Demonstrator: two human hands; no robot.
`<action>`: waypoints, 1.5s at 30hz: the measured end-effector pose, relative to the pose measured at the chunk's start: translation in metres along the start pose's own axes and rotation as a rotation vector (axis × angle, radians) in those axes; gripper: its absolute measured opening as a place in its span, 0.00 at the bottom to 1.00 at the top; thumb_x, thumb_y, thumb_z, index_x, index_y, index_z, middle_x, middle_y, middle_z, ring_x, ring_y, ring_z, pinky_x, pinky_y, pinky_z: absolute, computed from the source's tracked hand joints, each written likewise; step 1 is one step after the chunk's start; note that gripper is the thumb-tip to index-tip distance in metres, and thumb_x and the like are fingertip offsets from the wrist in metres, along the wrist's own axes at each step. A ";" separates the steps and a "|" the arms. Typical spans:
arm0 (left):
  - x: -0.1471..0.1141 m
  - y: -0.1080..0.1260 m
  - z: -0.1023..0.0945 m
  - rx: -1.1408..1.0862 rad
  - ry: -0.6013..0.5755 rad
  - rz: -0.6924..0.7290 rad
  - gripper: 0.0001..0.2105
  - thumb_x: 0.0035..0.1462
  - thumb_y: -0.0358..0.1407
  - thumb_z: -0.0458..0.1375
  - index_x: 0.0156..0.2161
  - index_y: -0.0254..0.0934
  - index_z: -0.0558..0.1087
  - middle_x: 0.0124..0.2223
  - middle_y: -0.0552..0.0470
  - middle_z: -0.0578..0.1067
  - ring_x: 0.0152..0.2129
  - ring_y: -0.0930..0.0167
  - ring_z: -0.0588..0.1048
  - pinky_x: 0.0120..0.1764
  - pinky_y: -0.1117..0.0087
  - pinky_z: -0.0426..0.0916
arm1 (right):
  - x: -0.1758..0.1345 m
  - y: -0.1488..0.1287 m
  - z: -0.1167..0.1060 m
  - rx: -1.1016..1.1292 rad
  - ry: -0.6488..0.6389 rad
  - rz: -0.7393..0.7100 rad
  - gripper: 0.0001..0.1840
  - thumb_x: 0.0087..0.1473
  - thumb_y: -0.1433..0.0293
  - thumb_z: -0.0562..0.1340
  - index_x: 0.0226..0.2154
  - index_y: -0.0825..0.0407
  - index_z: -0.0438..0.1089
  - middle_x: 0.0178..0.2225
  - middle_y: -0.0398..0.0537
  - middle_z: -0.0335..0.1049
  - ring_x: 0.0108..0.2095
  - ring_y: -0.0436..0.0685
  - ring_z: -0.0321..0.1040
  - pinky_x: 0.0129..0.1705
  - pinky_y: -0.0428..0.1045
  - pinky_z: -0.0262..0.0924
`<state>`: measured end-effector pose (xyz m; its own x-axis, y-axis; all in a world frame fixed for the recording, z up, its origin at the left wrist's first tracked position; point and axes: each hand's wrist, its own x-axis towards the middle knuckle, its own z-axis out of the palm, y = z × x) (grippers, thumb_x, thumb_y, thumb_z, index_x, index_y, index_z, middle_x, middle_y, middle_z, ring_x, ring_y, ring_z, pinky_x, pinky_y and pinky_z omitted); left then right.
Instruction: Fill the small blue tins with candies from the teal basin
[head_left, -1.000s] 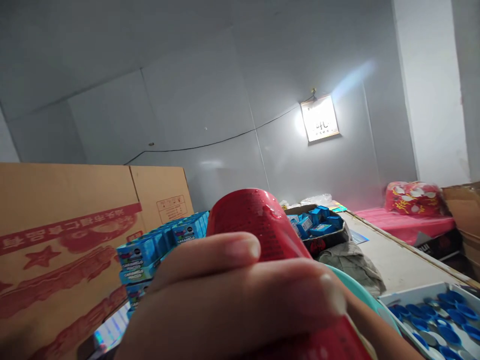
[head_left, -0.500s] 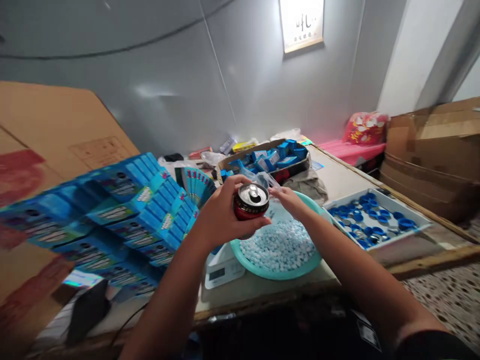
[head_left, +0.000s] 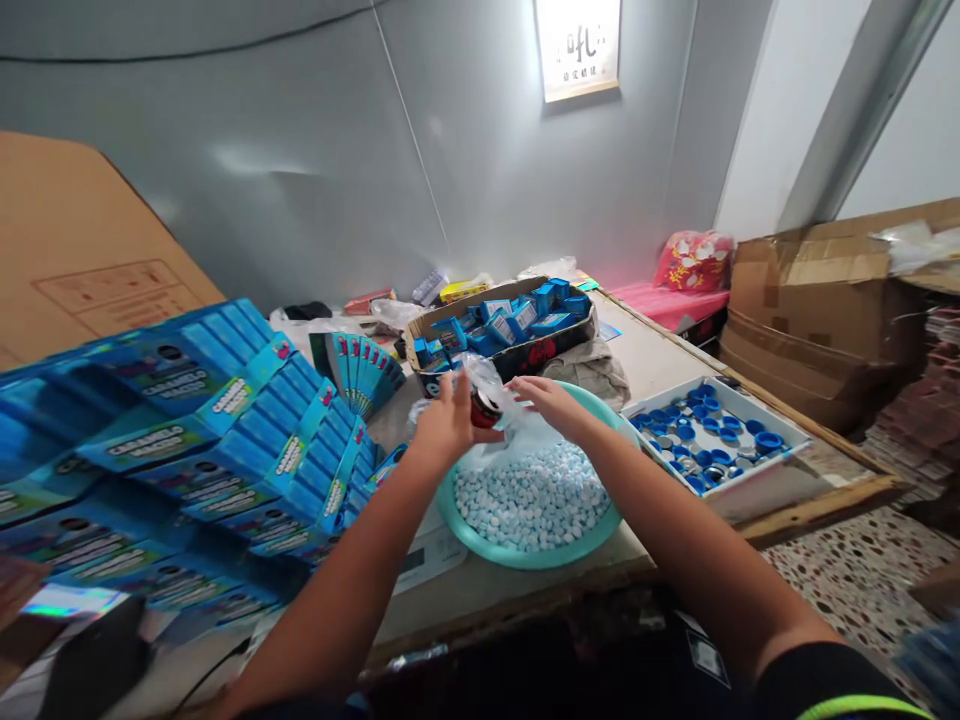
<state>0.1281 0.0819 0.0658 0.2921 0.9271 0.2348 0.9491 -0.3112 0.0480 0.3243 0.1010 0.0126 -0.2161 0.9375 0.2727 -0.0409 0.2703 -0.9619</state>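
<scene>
My left hand (head_left: 444, 425) is wrapped round a dark red drink can (head_left: 485, 408), tipped over with its top toward a clear plastic bag (head_left: 491, 375). The bag hangs above a turquoise basin (head_left: 517, 556) heaped with small pale blue and white pellets (head_left: 534, 500). My right hand (head_left: 553, 402) pinches the bag's right side with its fingertips, on the far side of the basin. The can's lower part is hidden by my left hand. A white scale (head_left: 431, 556) sits partly beneath the basin's left side.
Stacked blue printed boxes (head_left: 225, 400) stand at the left. Behind the basin is an open carton (head_left: 525, 350) of small blue packets. A white tray (head_left: 750, 480) of blue caps lies to the right, near the table's wooden edge (head_left: 840, 505). Large cardboard boxes (head_left: 817, 320) stand beyond.
My left hand has turned the can from upright to tipped toward the bag, moving it away from me. The bag is more spread out between my hands. The view has shifted right.
</scene>
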 end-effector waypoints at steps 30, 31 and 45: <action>0.009 0.003 0.037 -0.545 -0.085 0.281 0.32 0.53 0.50 0.66 0.58 0.32 0.70 0.53 0.38 0.77 0.52 0.55 0.75 0.55 0.54 0.70 | -0.017 -0.009 -0.004 -0.034 -0.116 -0.101 0.30 0.51 0.40 0.62 0.31 0.49 0.75 0.32 0.48 0.78 0.35 0.59 0.75 0.38 0.53 0.70; 0.007 0.005 0.038 -0.539 -0.101 0.258 0.21 0.59 0.45 0.61 0.52 0.33 0.73 0.47 0.41 0.79 0.46 0.58 0.77 0.51 0.57 0.71 | -0.018 -0.008 -0.007 -0.001 -0.005 -0.139 0.31 0.50 0.37 0.61 0.30 0.49 0.74 0.32 0.48 0.78 0.35 0.59 0.75 0.37 0.52 0.70; -0.256 -0.111 -0.192 -0.303 0.149 -0.852 0.19 0.49 0.48 0.64 0.43 0.38 0.78 0.33 0.53 0.80 0.25 0.69 0.74 0.30 0.69 0.72 | -0.025 -0.005 -0.019 0.038 0.306 -0.122 0.41 0.51 0.31 0.56 0.35 0.52 0.76 0.39 0.62 0.78 0.33 0.63 0.77 0.32 0.54 0.67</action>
<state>-0.0743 -0.1614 0.1863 -0.5310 0.8381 0.1252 0.7589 0.4046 0.5103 0.3481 0.0807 0.0109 0.0953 0.9225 0.3740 -0.0858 0.3819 -0.9202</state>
